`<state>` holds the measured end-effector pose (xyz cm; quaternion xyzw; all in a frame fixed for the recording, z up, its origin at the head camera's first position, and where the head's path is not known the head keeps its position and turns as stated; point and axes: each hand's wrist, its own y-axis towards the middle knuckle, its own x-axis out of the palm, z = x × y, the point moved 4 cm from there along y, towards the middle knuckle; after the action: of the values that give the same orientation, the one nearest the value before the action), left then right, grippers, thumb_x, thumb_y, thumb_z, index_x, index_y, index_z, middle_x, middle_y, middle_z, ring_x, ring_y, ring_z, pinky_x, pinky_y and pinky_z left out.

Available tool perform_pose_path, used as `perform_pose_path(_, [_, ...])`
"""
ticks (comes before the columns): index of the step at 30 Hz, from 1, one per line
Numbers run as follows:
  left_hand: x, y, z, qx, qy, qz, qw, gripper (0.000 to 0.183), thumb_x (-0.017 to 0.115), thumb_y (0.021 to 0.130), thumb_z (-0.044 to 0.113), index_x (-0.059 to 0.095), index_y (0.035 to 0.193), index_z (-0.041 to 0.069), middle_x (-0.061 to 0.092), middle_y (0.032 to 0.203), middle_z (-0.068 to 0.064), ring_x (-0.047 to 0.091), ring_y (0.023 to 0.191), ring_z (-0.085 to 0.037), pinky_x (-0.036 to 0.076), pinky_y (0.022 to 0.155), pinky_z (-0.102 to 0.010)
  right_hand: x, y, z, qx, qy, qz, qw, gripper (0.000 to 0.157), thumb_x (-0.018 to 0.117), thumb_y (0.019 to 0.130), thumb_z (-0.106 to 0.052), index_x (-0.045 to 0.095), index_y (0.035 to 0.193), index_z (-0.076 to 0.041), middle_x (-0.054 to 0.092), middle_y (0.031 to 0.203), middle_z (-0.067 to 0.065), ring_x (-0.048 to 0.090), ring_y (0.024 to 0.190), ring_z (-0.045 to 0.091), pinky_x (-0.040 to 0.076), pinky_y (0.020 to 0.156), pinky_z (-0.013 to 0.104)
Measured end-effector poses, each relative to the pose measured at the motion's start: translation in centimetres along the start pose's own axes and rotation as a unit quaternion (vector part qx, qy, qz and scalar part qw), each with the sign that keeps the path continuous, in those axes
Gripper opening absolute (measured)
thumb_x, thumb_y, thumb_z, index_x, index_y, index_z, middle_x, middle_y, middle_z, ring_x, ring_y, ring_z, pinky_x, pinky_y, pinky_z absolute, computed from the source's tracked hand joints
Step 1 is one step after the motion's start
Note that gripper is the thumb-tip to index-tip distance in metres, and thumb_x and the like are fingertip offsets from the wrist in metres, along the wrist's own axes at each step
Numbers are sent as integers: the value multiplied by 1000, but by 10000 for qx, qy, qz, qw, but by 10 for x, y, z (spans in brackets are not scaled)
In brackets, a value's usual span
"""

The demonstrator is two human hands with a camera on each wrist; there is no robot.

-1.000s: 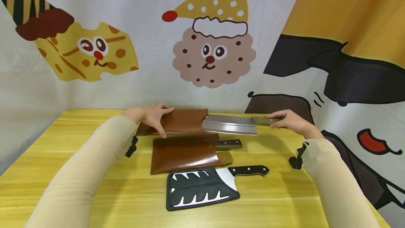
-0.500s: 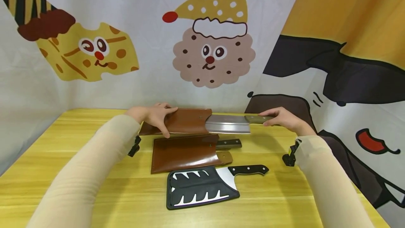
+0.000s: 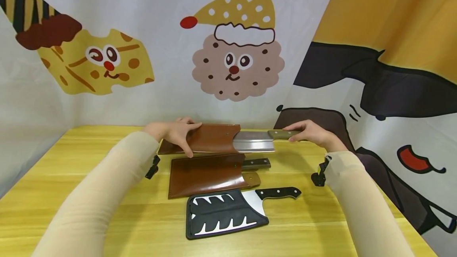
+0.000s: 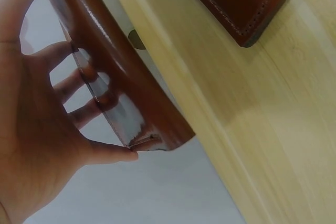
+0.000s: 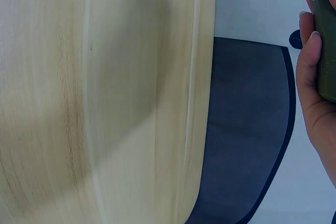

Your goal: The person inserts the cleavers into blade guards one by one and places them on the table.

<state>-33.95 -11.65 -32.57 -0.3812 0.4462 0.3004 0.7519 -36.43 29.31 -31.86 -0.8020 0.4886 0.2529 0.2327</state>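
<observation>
In the head view my left hand (image 3: 175, 133) grips a brown leather sheath (image 3: 214, 138) near the table's back edge, thumb on the near side. The left wrist view shows my fingers along the edge of this sheath (image 4: 121, 72). A cleaver (image 3: 253, 142) lies partly inside it; the rear of its steel blade shows between the sheath's mouth and the handle. My right hand (image 3: 310, 133) pinches the greenish-brown handle (image 3: 282, 134). In the right wrist view only that handle (image 5: 326, 40) and part of my hand (image 5: 315, 87) appear. The blade's front is hidden in the leather.
On the wooden table (image 3: 125, 213), a second cleaver in a brown leather sheath (image 3: 203, 175) lies just nearer. In front of that is a black-handled cleaver (image 3: 278, 193) in a black blade cover (image 3: 225, 214). A printed curtain (image 3: 143, 106) stands behind.
My right hand has moved left with the cleaver, and less of the blade shows outside the sheath. The left hand and sheath have shifted slightly right.
</observation>
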Motion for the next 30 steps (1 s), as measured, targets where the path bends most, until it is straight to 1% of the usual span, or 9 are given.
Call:
perform_pose_path(3, [1,1,1,2,-26,16,10000,109,79,70,41,13,152,14,17,151,-19,16,137,-41,26,105,-62,2,1,-2,-3,-66,7,10000,51,74,77,-9,58,123,5,66,114,10,62,87,3,51,78,25])
perform_pose_path(6, [0,1,3,21,-9,26,10000,109,79,70,41,13,152,14,17,151,-19,16,137,-42,26,104,-62,4,3,-5,-32,-83,40,10000,50,74,77,-9,59,123,5,67,112,5,62,86,3,51,76,25])
perform_pose_path(9, [-1,0,6,17,30,14,10000,108,78,70,41,13,152,14,17,151,-19,16,137,-42,26,105,-62,7,5,-7,-61,-69,62,9999,49,74,77,-8,60,122,5,67,112,1,62,87,3,52,76,29])
perform_pose_path(11, [-1,0,7,17,42,-5,10000,108,78,70,42,13,152,14,17,151,-19,17,137,-42,26,105,-62,9,7,-9,-110,-101,53,9999,48,73,77,-9,60,121,4,66,114,2,61,88,3,52,76,32])
perform_pose_path(15, [-1,-1,9,12,41,-46,10000,108,78,70,43,13,152,14,18,151,-19,17,137,-42,26,105,-61,14,11,-12,-175,-112,-7,9998,47,73,77,-10,61,121,2,63,121,12,60,92,8,52,79,38])
perform_pose_path(18, [-1,0,11,11,42,-59,10000,108,78,70,44,13,152,15,18,151,-18,17,137,-42,26,105,-61,17,14,-14,-210,-124,-54,9997,47,73,78,-11,61,121,1,60,125,16,60,95,9,52,80,34])
perform_pose_path(21, [-1,2,13,3,20,-68,10000,108,78,70,44,12,152,16,17,151,-18,16,138,-42,26,105,-61,19,16,-16,-235,-150,-76,9996,47,74,78,-12,61,122,1,57,128,18,59,97,6,51,81,28])
perform_pose_path(24, [-1,3,15,26,14,-53,10000,108,77,71,43,13,152,16,16,152,-19,16,138,-42,26,105,-61,22,19,-19,-249,-167,-73,9995,47,74,78,-12,62,122,0,57,128,19,59,96,4,50,81,25])
perform_pose_path(30, [-3,5,20,125,-10,17,9999,107,77,71,43,13,152,14,17,151,-19,16,138,-42,26,105,-61,26,24,-25,-289,-178,-62,9994,46,74,78,-11,62,121,0,57,127,19,59,96,3,50,82,25])
